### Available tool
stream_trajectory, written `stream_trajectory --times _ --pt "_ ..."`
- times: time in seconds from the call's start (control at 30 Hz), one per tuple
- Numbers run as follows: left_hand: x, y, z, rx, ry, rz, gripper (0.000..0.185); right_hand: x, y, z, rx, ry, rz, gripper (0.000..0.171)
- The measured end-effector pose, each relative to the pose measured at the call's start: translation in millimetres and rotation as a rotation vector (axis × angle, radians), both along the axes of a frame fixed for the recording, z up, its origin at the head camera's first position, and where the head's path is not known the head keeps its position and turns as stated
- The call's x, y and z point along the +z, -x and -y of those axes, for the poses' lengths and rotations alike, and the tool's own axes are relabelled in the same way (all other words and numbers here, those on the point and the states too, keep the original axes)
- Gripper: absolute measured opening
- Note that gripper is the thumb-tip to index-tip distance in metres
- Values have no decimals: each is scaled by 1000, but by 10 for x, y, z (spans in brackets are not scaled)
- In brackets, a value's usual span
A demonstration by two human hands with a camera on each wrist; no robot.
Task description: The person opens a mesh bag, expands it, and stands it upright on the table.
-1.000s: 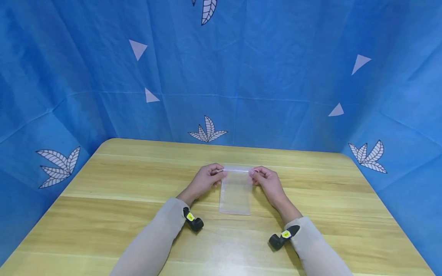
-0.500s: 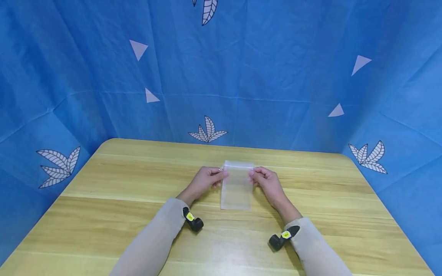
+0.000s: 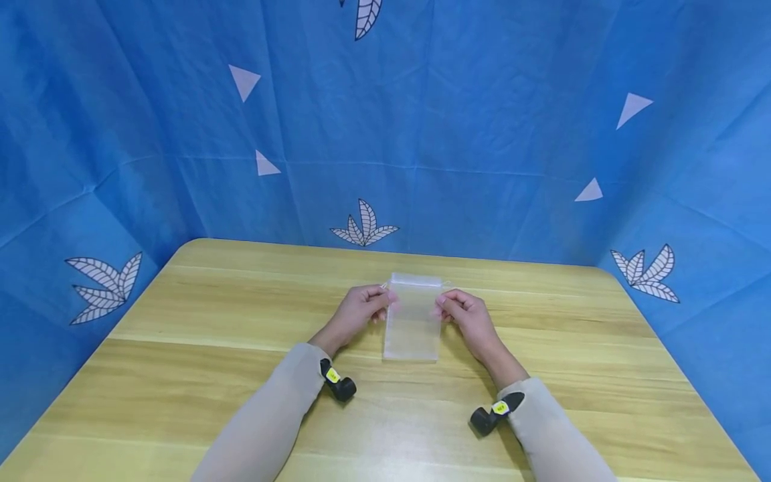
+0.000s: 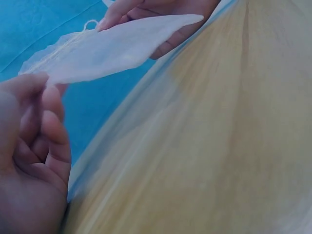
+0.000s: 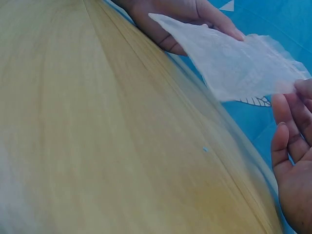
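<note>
A small sheer white drawstring pouch [image 3: 413, 314] hangs lifted off the wooden table [image 3: 199, 314], held up between both hands. My left hand [image 3: 366, 305] pinches its left upper edge and my right hand [image 3: 459, 309] pinches the right upper edge. In the left wrist view the pouch [image 4: 109, 46] stretches from my left fingertips [image 4: 34, 90] across to the other hand [image 4: 161, 14]. The right wrist view shows the pouch [image 5: 234, 61] over the table with my right fingers [image 5: 292, 122] at its corner.
Blue cloth with white leaf and triangle prints [image 3: 421, 120] walls in the table on three sides. A small black camera sits on each wrist [image 3: 337, 385], [image 3: 490, 415]. Bare tabletop [image 5: 97, 146] lies all round the hands.
The pouch has been lifted from lying flat on the table to hanging upright, its top edge now higher and farther back. Both hands kept their pinch and barely shifted.
</note>
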State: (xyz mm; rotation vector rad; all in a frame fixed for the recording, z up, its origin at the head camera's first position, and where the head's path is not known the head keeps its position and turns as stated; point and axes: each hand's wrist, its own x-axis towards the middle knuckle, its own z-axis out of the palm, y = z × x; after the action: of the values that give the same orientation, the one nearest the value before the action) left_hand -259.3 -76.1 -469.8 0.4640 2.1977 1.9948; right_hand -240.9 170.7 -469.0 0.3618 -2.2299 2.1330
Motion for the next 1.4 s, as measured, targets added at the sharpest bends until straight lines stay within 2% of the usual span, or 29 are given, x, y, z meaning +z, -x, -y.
stream_trajectory --times 0.2,0.47,0.7,0.87,1.13,1.4 --pt "5 11 -4 -62 33 0 23 29 6 -2 -23 52 29 22" --pt "29 20 -7 -24 21 37 22 56 12 1 4 35 36 24" --pt "30 17 -16 -54 45 24 22 67 11 4 -11 115 72 15" --pt "35 11 -16 -49 9 12 21 57 12 -1 3 144 77 16" --pt "28 5 -11 -31 -25 19 21 69 -24 -2 89 202 117 11" --pt "6 -14 -12 -108 5 19 20 58 -24 -9 93 267 100 14"
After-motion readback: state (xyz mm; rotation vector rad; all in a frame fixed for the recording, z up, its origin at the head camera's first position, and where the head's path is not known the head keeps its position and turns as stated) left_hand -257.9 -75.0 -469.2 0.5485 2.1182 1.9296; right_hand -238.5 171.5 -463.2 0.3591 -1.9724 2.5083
